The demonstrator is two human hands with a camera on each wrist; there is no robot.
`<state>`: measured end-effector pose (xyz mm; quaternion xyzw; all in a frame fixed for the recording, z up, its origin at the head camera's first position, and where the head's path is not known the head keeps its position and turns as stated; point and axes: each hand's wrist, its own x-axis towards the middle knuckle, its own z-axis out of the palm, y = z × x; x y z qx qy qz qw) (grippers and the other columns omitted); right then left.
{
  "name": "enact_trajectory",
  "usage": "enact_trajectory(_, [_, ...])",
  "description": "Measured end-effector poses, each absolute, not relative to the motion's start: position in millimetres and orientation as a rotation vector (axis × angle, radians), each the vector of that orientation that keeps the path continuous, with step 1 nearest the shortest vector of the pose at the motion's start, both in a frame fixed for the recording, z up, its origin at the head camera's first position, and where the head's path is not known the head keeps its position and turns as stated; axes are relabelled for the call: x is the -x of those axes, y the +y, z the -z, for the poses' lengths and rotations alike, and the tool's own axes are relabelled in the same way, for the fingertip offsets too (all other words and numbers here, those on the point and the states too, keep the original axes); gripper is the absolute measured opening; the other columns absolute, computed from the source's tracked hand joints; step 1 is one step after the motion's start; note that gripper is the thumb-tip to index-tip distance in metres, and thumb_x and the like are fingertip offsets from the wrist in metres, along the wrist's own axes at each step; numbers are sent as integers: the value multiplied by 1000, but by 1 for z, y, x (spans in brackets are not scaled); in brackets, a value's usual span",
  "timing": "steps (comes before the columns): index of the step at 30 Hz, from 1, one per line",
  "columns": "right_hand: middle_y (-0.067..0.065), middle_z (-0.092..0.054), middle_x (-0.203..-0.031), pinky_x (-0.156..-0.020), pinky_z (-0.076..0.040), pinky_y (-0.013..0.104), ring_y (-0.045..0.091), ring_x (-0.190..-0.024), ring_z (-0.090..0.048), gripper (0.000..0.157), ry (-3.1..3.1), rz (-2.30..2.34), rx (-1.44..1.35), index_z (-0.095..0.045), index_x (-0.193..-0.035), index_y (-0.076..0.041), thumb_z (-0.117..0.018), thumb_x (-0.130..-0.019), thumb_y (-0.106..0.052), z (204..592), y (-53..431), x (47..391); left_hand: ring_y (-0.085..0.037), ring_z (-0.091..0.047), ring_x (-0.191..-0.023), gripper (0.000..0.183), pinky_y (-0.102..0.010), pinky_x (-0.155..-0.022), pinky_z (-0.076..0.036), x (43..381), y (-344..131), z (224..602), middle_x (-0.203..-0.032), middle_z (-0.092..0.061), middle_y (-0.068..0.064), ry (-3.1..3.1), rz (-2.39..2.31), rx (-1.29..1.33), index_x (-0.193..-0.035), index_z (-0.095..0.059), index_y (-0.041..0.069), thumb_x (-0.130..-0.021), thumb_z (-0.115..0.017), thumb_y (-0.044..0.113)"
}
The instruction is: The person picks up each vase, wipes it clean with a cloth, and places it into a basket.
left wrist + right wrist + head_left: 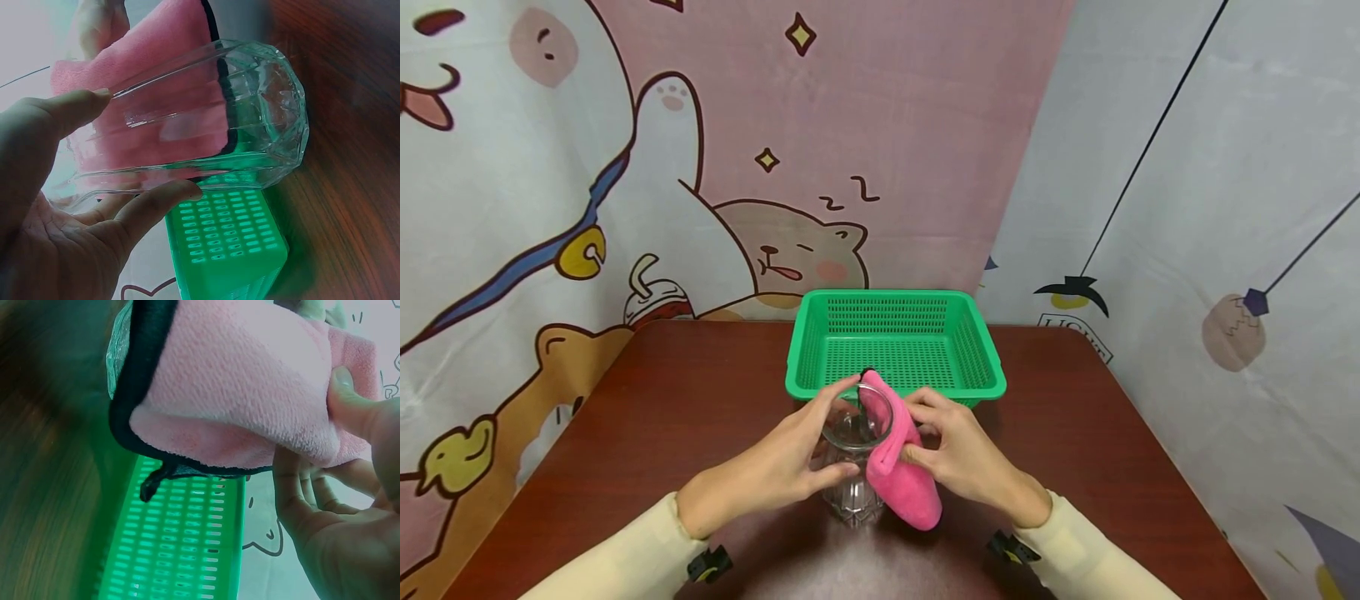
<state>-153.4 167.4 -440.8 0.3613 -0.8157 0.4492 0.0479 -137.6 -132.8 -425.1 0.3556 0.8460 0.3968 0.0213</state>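
Observation:
My left hand (767, 458) holds a clear glass vase (852, 492), with the thumb on one side and fingers on the other. The vase has a round open rim and a faceted base (284, 112). In my right hand (962, 450) is a pink cloth (910, 496) with dark edging, pinched between thumb and fingers. The cloth lies along the vase's right side and over part of its rim, and shows pink through the glass in the left wrist view. A small dark loop (150, 487) hangs from the cloth's edge in the right wrist view.
A green plastic basket (887, 297) with slotted walls stands at the back of the dark red-brown table (700, 383), just beyond the hands. Behind the table hangs a backdrop (925, 125) with cartoon animals.

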Motion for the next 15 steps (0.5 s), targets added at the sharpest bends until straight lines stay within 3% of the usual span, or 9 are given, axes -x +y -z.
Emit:
enact_trajectory(7, [2,-73,-128,-91,-70,27,14,-111,-76,42,-2590,-1216,-1140,-84,-138,-10,-94,-98,-3,440,169,154,-32,-75,-134,113,-43,-97,-71,138,-132,425,-158,-69,-13,2627,-1227,-1113,-185,-18,14,-101,-94,17])
enact_trajectory(15, [0,-72,-127,-82,-65,26,7,-100,-73,31,-2623,-1097,-1170,-86,-127,-10,-95,-97,-5,438,168,154,-30,-75,-130,112,-39,-94,-69,137,-132,426,-158,-70,-10,2653,-1202,-1117,-185,-18,17,-102,-94,20])
